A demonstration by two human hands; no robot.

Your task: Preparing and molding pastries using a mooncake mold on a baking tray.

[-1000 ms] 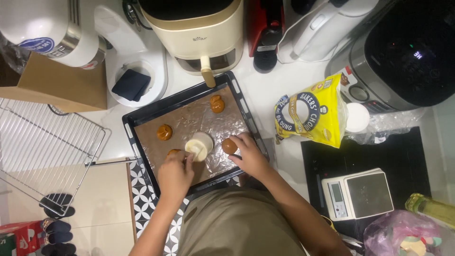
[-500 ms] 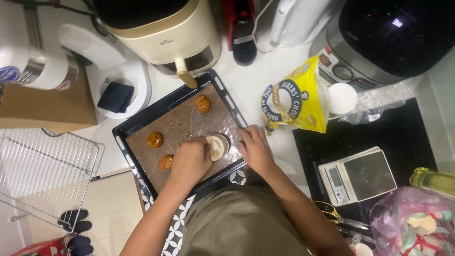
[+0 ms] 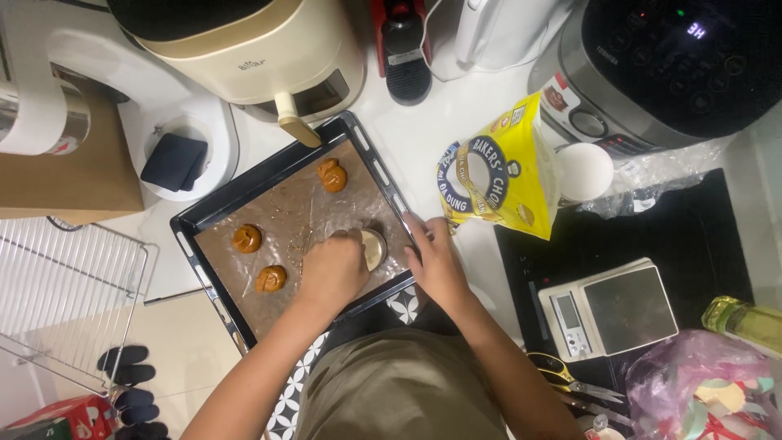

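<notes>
Starting at the far left, a silver wire cooling rack (image 3: pixel 57 301) sits beside a dark rectangular metal baking tray (image 3: pixel 213 213) lined with brown baking paper, set at an angle on the white tabletop (image 3: pixel 423 130). Three brown dough mounds (image 3: pixel 247 238) rest on the paper: two near the left end, one at the upper right end. The left hand (image 3: pixel 334 269) lies over the lower right part of the tray, its fingers curled down against a small round pale cup-like thing (image 3: pixel 374 248); whether they actually clasp it cannot be told, since the hand hides most of it. That pale round thing sits on the paper near the tray's right rim. Just beside it, the right hand (image 3: pixel 436 261) rests on the tray's right edge, fingers loosely spread and bent, grasping nothing that shows. Further right, a yellow plastic flour bag (image 3: pixel 497 175) lies near a white round lid (image 3: pixel 582 171), and below them a small grey digital kitchen scale (image 3: pixel 611 310) sits on a black mat (image 3: pixel 709 244).
</notes>
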